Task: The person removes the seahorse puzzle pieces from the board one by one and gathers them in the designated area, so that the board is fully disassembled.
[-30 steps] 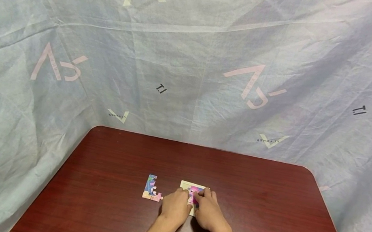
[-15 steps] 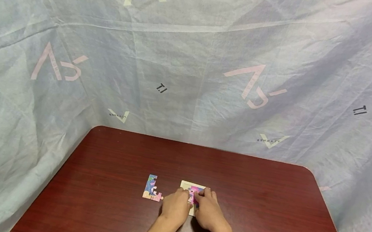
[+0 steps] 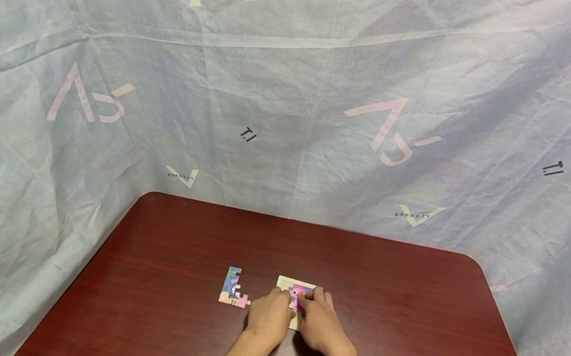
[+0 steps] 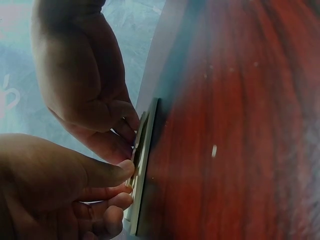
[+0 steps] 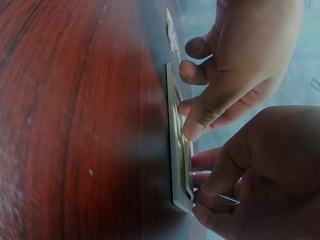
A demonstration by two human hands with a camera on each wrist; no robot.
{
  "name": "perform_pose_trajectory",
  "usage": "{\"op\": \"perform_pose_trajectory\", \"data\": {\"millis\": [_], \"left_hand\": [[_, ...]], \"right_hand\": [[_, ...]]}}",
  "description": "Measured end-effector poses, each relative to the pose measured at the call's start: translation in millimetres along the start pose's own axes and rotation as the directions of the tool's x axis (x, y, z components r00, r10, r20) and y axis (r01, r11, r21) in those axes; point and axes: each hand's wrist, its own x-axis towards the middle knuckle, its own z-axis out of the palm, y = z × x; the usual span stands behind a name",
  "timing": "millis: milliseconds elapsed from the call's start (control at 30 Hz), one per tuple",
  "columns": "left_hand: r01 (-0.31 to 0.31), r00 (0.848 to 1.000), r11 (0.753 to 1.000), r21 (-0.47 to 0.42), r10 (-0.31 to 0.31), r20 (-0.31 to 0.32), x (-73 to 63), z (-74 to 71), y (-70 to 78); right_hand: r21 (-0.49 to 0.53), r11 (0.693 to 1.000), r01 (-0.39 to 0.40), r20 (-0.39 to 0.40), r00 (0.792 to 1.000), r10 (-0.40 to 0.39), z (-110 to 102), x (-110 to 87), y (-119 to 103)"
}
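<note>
A small jigsaw puzzle tray (image 3: pixel 287 279) with a pale rim lies on the table, partly covered by both hands. Pink and purple puzzle pieces (image 3: pixel 297 295) show inside it between the hands. My left hand (image 3: pixel 269 315) is over the tray's left side; its thumb and forefinger pinch a puzzle piece (image 4: pixel 131 181) low over the tray. From the right, my right hand (image 3: pixel 321 324) holds the pieces at their edge, thumb and fingers curled, as the right wrist view also shows. The fingers hide much of the picture.
Left of the tray, several joined puzzle pieces (image 3: pixel 227 294) lie in an L shape on the dark red wooden table (image 3: pixel 170 322). Grey printed cloth (image 3: pixel 287 166) hangs behind the table's far edge and along its sides.
</note>
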Motion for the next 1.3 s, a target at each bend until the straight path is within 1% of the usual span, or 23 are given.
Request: {"op": "perform_pose_trajectory", "data": {"millis": [200,467,833,1033,1233,1300], "left_hand": [[-0.007,1.000,1.000,-0.006,0.007,-0.011,0.4,0.4,-1.2],[-0.016,1.000,1.000,0.020,0.016,-0.018,0.1,-0.6,-0.3],[-0.008,1.000,1.000,0.022,0.009,-0.021,0.1,-0.9,1.0],[-0.030,1.000,0.999,0.011,0.030,0.005,-0.3,-2.5,2.0],[-0.009,1.000,1.000,0.008,0.009,0.025,-0.4,-5.0,0.2],[-0.017,0.999,1.000,-0.002,0.017,0.031,0.5,-4.7,1.6]], "right_hand": [[-0.008,1.000,0.010,-0.006,1.000,-0.010,0.8,0.5,0.1],[-0.019,1.000,0.016,-0.006,1.000,-0.016,0.4,0.3,-0.8],[-0.009,1.000,0.004,0.004,1.000,-0.004,-0.3,0.3,-0.3],[-0.012,1.000,-0.009,0.003,1.000,0.009,-0.4,-1.6,1.6],[0.033,0.999,0.018,0.022,1.000,-0.019,0.3,0.0,3.9],[0.030,0.999,0.009,0.020,1.000,-0.010,-1.1,-0.6,5.2]]}}
